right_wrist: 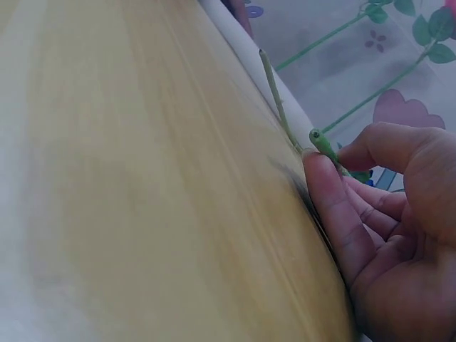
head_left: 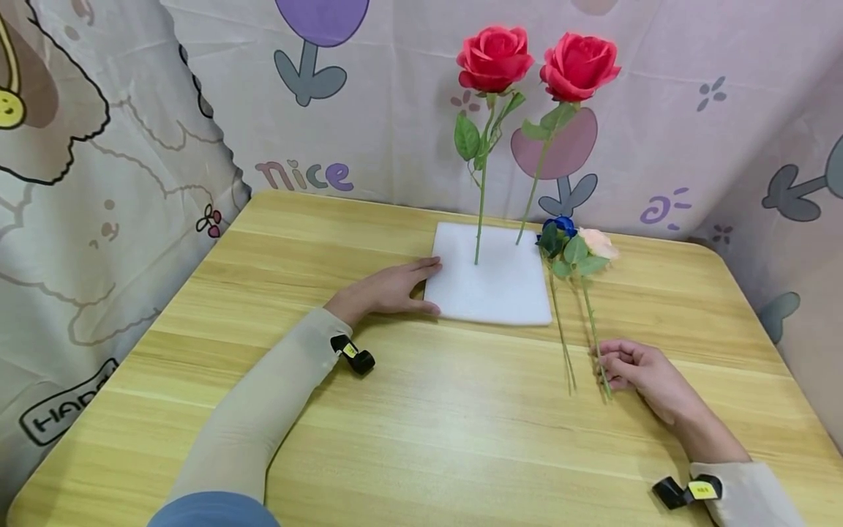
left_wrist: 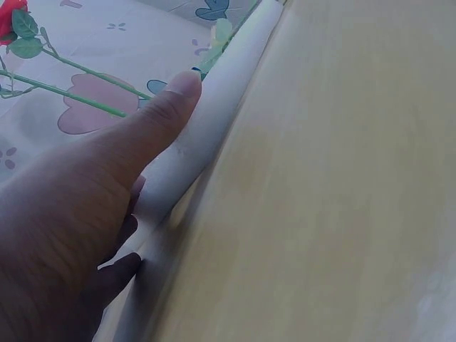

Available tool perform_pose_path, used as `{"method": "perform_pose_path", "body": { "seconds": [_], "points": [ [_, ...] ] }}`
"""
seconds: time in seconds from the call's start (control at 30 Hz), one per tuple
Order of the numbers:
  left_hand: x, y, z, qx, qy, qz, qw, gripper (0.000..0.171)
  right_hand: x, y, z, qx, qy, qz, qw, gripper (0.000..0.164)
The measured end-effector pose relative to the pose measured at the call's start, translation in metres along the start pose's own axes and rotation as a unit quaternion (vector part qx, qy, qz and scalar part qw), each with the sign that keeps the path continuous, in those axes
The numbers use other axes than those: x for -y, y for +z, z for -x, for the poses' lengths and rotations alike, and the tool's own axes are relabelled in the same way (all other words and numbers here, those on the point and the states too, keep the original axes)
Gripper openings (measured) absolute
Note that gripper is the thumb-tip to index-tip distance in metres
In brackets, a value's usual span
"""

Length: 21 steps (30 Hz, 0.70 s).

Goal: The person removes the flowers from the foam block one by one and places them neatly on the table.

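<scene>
A white foam board lies on the table, and two red roses, a left one and a right one, stand upright in it. My left hand rests at the board's left edge, with fingers and thumb extended and spread apart. To the right of the board lie a blue rose and a pale pink rose, their stems pointing toward me. My right hand pinches the pink rose's stem near its lower end. In the right wrist view the stem's cut end pokes out between thumb and forefinger.
The wooden table meets a patterned cloth backdrop along its back edge. A second, thin stem, the blue rose's, lies just left of the pinched one.
</scene>
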<state>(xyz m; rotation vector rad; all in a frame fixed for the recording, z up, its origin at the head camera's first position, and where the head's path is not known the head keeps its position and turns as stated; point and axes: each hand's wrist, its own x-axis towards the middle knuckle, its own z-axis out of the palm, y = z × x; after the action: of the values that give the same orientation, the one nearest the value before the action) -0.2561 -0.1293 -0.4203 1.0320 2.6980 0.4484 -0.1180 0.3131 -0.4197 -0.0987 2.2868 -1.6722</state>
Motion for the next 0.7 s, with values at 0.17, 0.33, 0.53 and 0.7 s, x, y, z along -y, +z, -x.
{"method": "perform_pose_path", "body": {
  "seconds": [0.17,0.33,0.53,0.7],
  "points": [
    [0.0009,0.0007,0.0002,0.0,0.001,0.001,1.0,0.102,-0.0014,0.0004,-0.0002,-0.001,0.001,-0.001,1.0,0.041],
    [0.0008,0.0007,0.0004,0.001,0.001,-0.001,1.0,0.102,-0.0016,0.0004,-0.0004,0.004,-0.005,0.001,1.0,0.044],
    [0.0,0.0004,0.0005,0.0,0.001,-0.002,1.0,0.102,-0.0005,0.0022,-0.0003,0.005,-0.015,0.013,1.0,0.044],
    [-0.0004,-0.0001,0.0005,-0.001,0.0,-0.002,1.0,0.101,0.0015,0.0043,-0.0007,0.001,-0.014,0.026,1.0,0.042]
  ]
}}
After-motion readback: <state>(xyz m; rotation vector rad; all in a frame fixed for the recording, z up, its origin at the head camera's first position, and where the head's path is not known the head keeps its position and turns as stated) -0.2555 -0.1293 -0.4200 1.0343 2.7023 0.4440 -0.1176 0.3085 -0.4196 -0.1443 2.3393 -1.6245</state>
